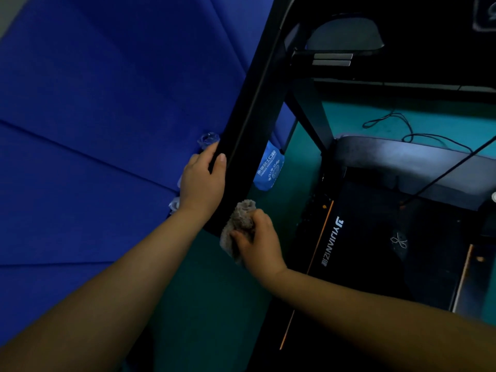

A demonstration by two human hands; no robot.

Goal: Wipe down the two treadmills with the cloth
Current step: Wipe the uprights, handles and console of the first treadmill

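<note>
Fingertips of the left hand (202,181) are hidden behind the handrail (249,116). The cloth (239,224) is half buried under the right hand (259,240). The rail covers the blue pouch (268,167) at one edge, its small print unreadable. Clear plastic (208,138) beside the rail, can't tell what. The treadmill deck (375,237) runs off the right edge, and a white thing (493,197) is clipped there too.

The cloth (240,224), a crumpled grey-brown rag gripped in the right hand (261,242), presses against the near end of the treadmill (375,251)'s black handrail (252,124). The dark, orange-edged deck lies to the right.
</note>
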